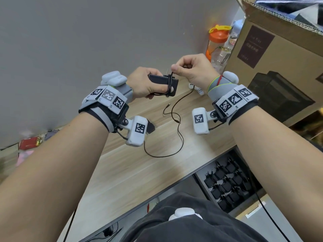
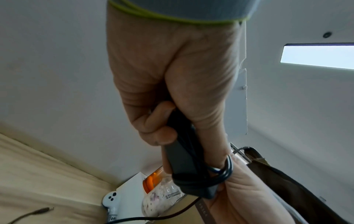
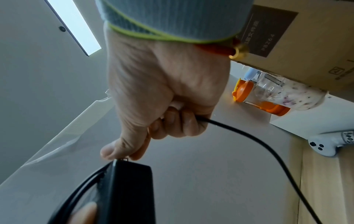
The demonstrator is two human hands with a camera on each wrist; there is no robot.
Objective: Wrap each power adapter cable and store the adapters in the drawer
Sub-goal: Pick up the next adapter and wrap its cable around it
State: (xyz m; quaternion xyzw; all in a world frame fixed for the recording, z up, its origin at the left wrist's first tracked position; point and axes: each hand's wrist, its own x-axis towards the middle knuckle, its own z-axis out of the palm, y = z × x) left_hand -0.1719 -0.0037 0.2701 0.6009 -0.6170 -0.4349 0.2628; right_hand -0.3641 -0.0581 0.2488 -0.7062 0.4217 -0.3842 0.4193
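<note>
A black power adapter (image 1: 163, 82) is held above the wooden desk by my left hand (image 1: 145, 84), which grips its body; a few turns of thin black cable are wound around it (image 2: 210, 175). My right hand (image 1: 194, 70) sits just right of the adapter and pinches the cable (image 3: 239, 133) at the adapter's top edge (image 3: 132, 178). The loose remainder of the cable (image 1: 176, 123) hangs down and snakes across the desk, its plug tip (image 1: 168, 105) lying on the wood. Another black adapter (image 1: 150, 127) peeks out under my left wrist.
An open drawer (image 1: 208, 172) below the desk's front edge at lower right holds several black adapters (image 1: 227, 184). A large cardboard box (image 1: 279, 58) stands at the right. An orange-lidded bottle (image 1: 216, 44) and a small white figure (image 1: 196, 88) sit at the back by the wall.
</note>
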